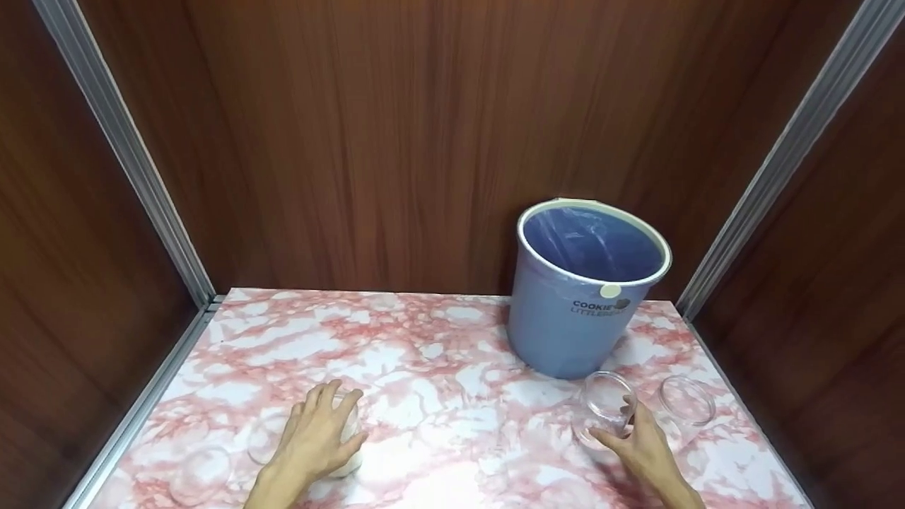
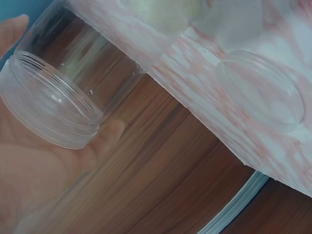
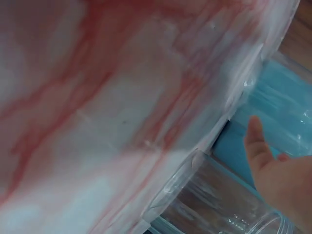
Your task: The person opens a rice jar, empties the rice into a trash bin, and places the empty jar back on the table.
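Observation:
My left hand (image 1: 311,431) lies over a clear plastic jar (image 1: 348,459), fingers and thumb around it; a pale layer shows low in the jar. In the left wrist view, the clear jar (image 2: 63,87) has a screw-threaded end against the palm, between the thumb (image 2: 9,36) and a finger. At the right, my right hand (image 1: 647,445) holds another clear jar (image 1: 608,406) by its side, thumb on the near side. In the right wrist view, a clear jar (image 3: 209,202) shows below the hand (image 3: 282,180).
A blue bin (image 1: 573,332) lined with a clear bag stands behind the right hand. A round clear lid (image 1: 687,401) lies to the right. Two more clear round pieces (image 1: 201,475) lie left of the left hand. Dark wood panels (image 1: 396,141) enclose the marbled tabletop (image 1: 431,375).

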`<state>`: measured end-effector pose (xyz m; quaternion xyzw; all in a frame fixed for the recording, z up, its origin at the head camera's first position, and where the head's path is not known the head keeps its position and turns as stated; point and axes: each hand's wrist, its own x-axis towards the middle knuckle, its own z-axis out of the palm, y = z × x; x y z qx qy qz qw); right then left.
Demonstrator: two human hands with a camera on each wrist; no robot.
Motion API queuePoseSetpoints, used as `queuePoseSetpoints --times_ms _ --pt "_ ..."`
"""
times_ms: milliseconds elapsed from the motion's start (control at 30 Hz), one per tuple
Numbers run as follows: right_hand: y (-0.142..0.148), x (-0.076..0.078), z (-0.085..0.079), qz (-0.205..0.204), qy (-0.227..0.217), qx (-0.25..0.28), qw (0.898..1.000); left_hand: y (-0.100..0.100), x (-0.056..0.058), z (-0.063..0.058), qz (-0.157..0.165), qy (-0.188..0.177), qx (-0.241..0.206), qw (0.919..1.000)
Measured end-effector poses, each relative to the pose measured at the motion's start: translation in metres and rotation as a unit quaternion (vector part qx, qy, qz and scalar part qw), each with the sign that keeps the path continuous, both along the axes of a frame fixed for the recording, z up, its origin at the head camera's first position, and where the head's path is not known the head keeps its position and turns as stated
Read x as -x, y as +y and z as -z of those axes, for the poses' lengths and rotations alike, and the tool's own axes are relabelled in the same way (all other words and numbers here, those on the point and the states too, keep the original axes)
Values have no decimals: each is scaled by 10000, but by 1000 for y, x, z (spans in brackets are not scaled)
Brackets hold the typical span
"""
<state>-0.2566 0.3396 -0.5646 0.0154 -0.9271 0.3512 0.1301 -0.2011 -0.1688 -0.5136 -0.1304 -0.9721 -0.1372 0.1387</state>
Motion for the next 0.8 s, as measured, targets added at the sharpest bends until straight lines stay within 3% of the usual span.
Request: queuePoseSetpoints --times_ms 300,567,667,733,800 --pt "7 -9 -1 -205 -505 -328 9980 -2 4 0 34 141 -55 9999" --pt "9 -23 -12 -221 -1260 -479 9906 0 5 -8 100 386 138 9991" --pt "5 -29 -14 -702 -1366 -426 9872 5 5 -15 238 512 108 9983" --pt "-1 -31 -15 -1333 -1391 -378 9805 11 4 -21 377 559 82 9977" --pt "-9 -33 -18 -2067 -1490 -296 9665 18 3 -29 540 607 87 9967"
